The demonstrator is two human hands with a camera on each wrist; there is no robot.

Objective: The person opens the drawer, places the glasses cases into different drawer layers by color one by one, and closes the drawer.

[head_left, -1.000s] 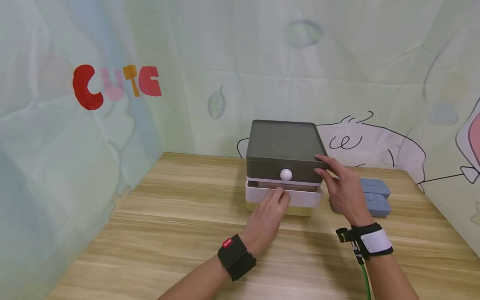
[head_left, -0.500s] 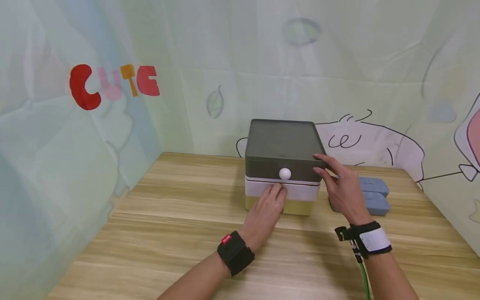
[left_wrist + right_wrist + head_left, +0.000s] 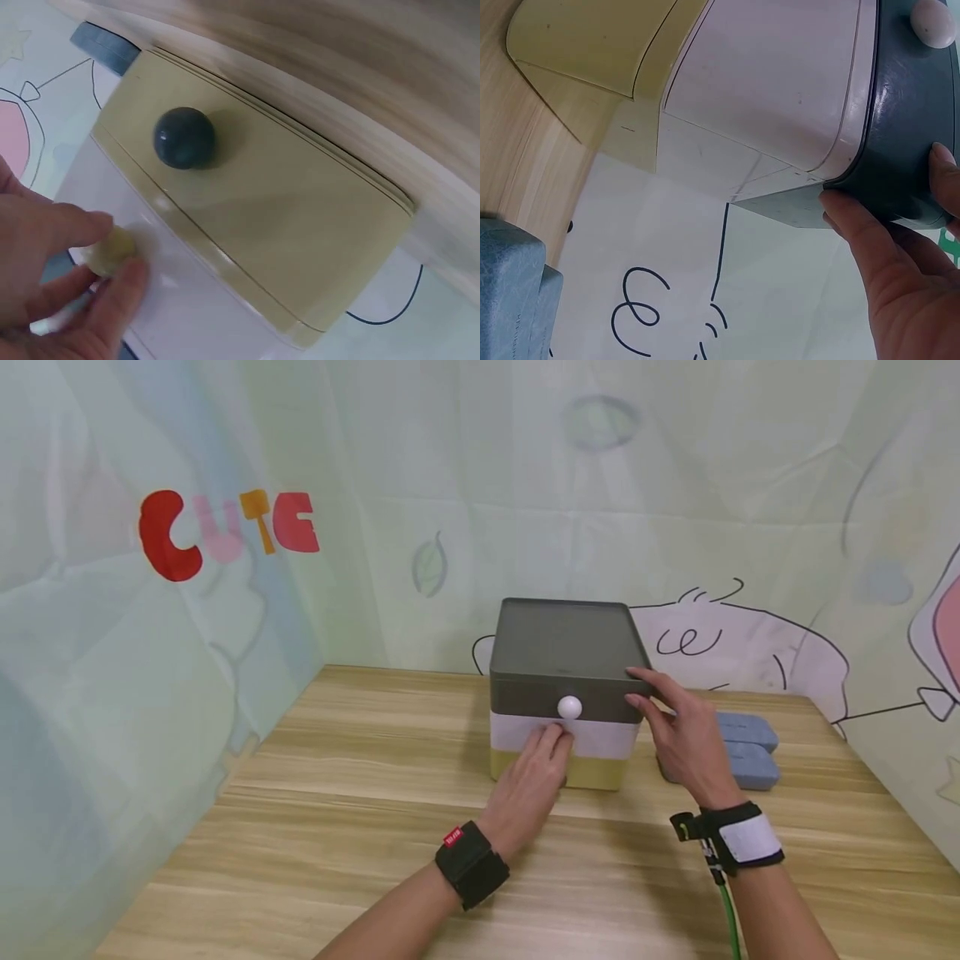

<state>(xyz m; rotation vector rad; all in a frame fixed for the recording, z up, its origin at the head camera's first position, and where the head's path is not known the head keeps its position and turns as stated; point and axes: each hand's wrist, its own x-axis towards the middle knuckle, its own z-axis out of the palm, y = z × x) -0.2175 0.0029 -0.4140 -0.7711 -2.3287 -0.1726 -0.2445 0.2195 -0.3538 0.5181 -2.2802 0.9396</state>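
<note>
A small three-tier drawer box stands on the table, with a dark grey top drawer [image 3: 528, 697], a white middle drawer [image 3: 600, 740] and a yellow bottom drawer [image 3: 596, 773]. All three fronts sit flush. My left hand [image 3: 527, 789] pinches the yellow knob [image 3: 112, 251] of the white drawer; the head view hides this knob behind the fingers. My right hand [image 3: 693, 739] steadies the box at its front right top corner, thumb and fingers on the dark grey part. A white knob [image 3: 570, 707] marks the top drawer, a dark knob [image 3: 184, 138] the bottom one.
Two blue blocks [image 3: 750, 764] lie on the wooden table [image 3: 360, 827] just right of the box, behind my right hand. A printed cloth backdrop [image 3: 450, 477] rises behind and at both sides. A green cable [image 3: 729, 910] hangs from the right wristband.
The white middle drawer, pulled slightly out a second ago, has slid back into the box under my left hand's push. My right hand has stayed at the corner.
</note>
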